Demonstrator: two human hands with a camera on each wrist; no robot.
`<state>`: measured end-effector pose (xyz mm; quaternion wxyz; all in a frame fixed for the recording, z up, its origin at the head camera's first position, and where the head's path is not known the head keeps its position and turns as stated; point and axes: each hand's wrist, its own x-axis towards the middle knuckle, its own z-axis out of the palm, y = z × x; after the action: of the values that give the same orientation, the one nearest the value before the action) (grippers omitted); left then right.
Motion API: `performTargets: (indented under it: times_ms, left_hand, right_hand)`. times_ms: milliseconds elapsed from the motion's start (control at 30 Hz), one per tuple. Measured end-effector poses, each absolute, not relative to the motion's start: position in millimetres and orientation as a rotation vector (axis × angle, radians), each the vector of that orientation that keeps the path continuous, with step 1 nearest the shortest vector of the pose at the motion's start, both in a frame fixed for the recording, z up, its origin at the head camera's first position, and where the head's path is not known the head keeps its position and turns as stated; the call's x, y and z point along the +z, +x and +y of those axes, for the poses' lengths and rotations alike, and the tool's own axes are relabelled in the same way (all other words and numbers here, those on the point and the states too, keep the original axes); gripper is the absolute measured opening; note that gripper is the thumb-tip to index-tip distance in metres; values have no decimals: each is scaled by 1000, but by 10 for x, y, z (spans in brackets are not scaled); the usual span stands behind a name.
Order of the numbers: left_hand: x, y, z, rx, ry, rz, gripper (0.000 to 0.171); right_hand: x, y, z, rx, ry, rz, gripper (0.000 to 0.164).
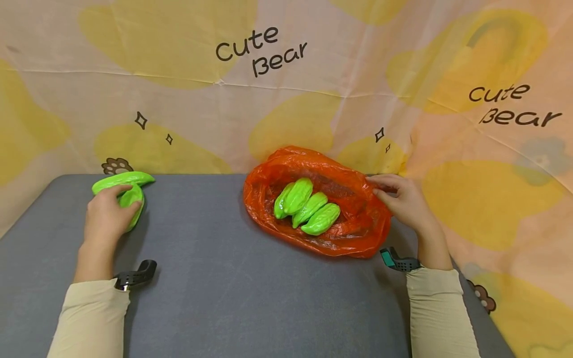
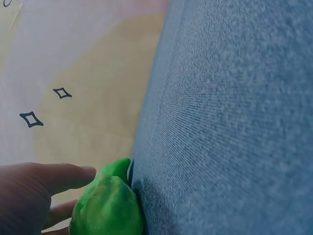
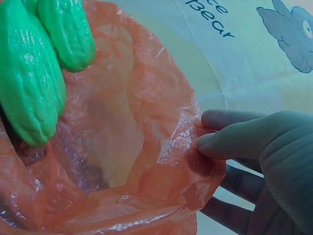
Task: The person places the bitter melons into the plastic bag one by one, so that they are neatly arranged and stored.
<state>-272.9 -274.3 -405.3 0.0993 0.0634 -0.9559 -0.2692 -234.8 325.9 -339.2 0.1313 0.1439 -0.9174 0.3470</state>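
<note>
My left hand [image 1: 107, 211] curves its thumb and index finger round a glossy green bitter melon [image 1: 131, 198], at the back left of the table. Behind that one lies another bitter melon [image 1: 121, 180], its pointed end to the right. In the left wrist view the held bitter melon [image 2: 107, 208] sits close to the table, partly cut off by the frame. With my right hand [image 1: 405, 201] I pinch the right rim of an orange-red plastic bag [image 3: 166, 161] between thumb and fingers. The bag lies mouth open, with several bitter melons [image 1: 304, 209] side by side inside.
A grey table [image 1: 201, 278] spreads under everything. Behind and to the right hangs a printed cloth [image 1: 188, 99] with lettering, right at the table's edges. Each wrist wears a dark strap mount [image 1: 139, 275].
</note>
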Motion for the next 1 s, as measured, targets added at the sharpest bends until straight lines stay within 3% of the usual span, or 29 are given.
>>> performTargets:
  times_ms: [1000]
  left_hand:
    - [-4093,-2736,-2749,-817,157,-2807,52]
  right_hand:
    - [-3391,-2359,3260,978,439,-2645,28]
